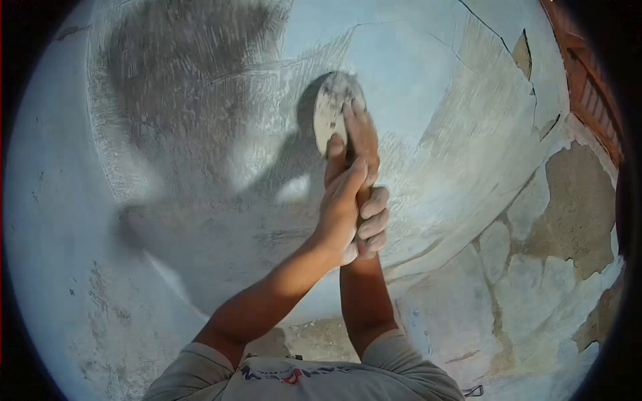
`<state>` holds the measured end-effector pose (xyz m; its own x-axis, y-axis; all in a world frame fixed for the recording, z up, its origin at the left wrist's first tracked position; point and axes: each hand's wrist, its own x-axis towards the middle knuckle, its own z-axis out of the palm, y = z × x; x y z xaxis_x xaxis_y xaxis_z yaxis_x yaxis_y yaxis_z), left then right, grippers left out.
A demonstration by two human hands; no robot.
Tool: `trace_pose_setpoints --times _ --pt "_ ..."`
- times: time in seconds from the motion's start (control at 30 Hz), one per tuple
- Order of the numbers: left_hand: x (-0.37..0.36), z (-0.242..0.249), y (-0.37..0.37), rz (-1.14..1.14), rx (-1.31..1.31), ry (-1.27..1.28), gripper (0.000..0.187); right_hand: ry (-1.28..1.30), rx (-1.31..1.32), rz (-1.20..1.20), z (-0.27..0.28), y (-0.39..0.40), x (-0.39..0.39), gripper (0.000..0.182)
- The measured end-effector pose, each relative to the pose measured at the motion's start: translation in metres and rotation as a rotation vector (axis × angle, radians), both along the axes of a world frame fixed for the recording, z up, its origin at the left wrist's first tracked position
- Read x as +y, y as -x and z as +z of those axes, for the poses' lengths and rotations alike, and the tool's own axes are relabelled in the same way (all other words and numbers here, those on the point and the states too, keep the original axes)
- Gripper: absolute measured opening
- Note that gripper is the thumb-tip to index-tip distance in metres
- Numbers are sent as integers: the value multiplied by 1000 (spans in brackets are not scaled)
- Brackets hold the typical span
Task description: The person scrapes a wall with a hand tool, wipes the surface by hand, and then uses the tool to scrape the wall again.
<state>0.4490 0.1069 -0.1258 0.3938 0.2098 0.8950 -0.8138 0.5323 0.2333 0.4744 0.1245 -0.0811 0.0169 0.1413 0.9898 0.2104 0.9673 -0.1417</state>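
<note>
An oval, pale, flat-looking block (pixel 329 110) with dark smudges lies against the scraped blue-white wall (pixel 401 60). My right hand (pixel 361 137) grips it, thumb on the near left edge and fingers along its right side. Behind that, my left hand (pixel 344 210) is wrapped around my right wrist, its dusty fingers curled over the far side. Both forearms reach up from the bottom of the view. Grey, streaked scraping marks spread over the wall around the block, and the shadow of my arms falls to its left.
Cracks and a lifted flake of paint (pixel 523 53) mark the upper right of the wall. Bare brown patches (pixel 575 207) show where plaster has come away at right. Reddish-brown slatted wood (pixel 592 93) borders the upper right. A small dark handle-like thing (pixel 473 391) lies at the bottom right.
</note>
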Motion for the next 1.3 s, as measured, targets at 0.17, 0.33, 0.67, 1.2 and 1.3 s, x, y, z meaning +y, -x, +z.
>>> trace_pose_setpoints --times 0.17,0.33,0.67,1.2,1.3 --pt "3 -28 -10 -148 -72 -129 74 -90 -59 -21 -28 -6 8 43" --pt "-2 -57 -10 -175 -65 -164 71 -21 -155 -22 -96 -15 48 44" --pt "8 -42 -5 -153 -58 -233 76 -58 -63 -17 -56 -9 18 45" --pt "3 -74 -4 -227 -70 -234 84 36 -117 16 -84 -15 9 46" --pt "-25 -41 1 114 133 7 64 49 -114 -45 -60 -17 -1 46"
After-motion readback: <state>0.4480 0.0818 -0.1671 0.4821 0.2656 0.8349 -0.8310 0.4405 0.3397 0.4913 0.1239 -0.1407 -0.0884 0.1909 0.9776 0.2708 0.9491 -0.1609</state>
